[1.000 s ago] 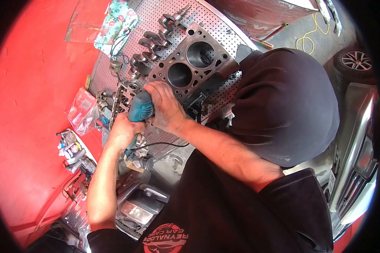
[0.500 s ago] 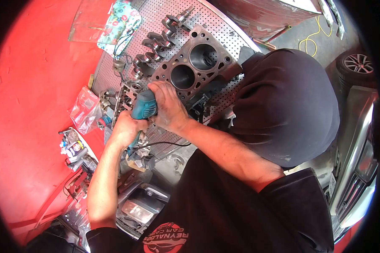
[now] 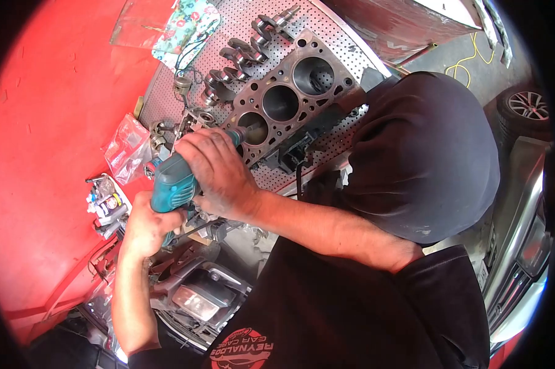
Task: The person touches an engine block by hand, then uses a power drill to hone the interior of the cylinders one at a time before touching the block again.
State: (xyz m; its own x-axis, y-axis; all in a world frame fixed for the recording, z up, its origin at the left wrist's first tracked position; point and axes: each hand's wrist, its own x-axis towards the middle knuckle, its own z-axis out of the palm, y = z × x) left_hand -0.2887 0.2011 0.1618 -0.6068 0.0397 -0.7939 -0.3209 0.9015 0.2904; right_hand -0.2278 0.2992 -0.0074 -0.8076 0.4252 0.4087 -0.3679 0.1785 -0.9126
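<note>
My left hand (image 3: 147,229) is wrapped around the handle of a teal power drill (image 3: 174,183), which lies tilted toward the upper right. Over the front of the drill's body, my right hand (image 3: 219,175) is closed, with its fingers curled across the top. From the drill's nose a shaft (image 3: 248,131) points into the nearest bore of a metal engine block (image 3: 271,136); its far end is hard to make out. Two more bores are visible beyond. Beside the block lies a crankshaft (image 3: 235,56), on the same perforated metal bench (image 3: 228,17).
Pistons (image 3: 182,85) and other engine parts lie left of the block. A clear plastic bag (image 3: 128,147) and a tray of bottles (image 3: 110,206) rest on a red surface (image 3: 50,123). A headlight (image 3: 197,304) is below; a large black cloth-covered form (image 3: 422,154) stands right.
The drill and both my hands have drawn back toward the lower left, away from the block. The nearest bore and the drill's shaft, hidden before, now show. The view has shifted slightly.
</note>
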